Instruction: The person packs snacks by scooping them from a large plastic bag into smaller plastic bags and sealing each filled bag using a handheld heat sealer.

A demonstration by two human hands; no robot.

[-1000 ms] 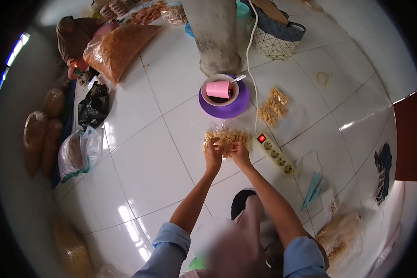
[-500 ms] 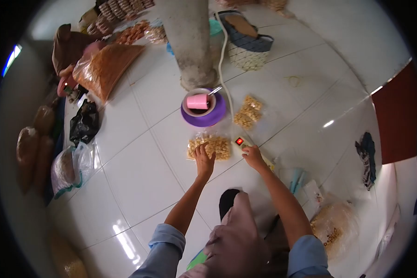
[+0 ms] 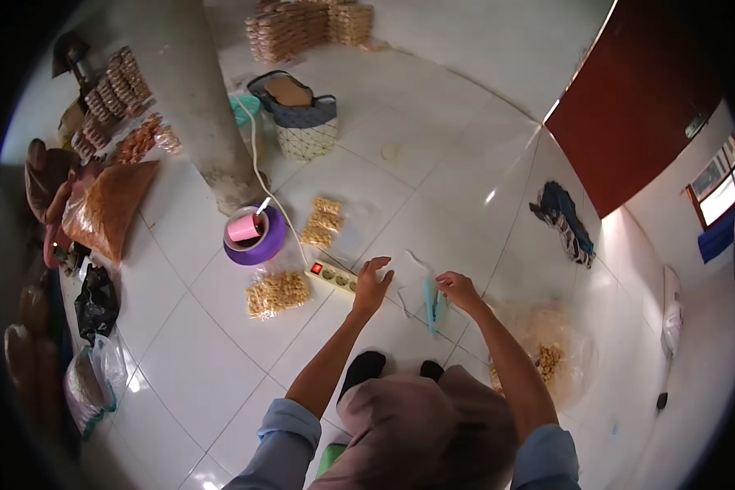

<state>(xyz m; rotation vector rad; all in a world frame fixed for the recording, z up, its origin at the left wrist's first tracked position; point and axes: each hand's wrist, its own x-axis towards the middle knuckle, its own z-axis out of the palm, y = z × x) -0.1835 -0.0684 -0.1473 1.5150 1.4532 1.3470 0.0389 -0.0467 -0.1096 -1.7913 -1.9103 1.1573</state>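
My left hand [image 3: 373, 283] is raised with fingers apart and nothing in it, close to the right end of a power strip [image 3: 331, 276] with a red lit switch. My right hand [image 3: 459, 290] has its thumb and fingers close together at the top of a light-blue tool [image 3: 430, 306] on the floor; whether it touches the tool is unclear. Left of the strip lies a clear bag of yellow snack pieces [image 3: 277, 295]. Smaller snack packs [image 3: 322, 222] lie above the strip.
A purple plate [image 3: 275, 238] holds a bowl with a pink cup [image 3: 245, 228], beside a pillar [image 3: 196, 98]. Behind stands a patterned bag [image 3: 306, 135]. An open plastic bag of snacks [image 3: 563, 355] lies at right. Another person [image 3: 47, 184] sits far left.
The view has swung to the right. My left hand has left the snack bag, and my right hand has moved from the power strip to the light-blue tool.
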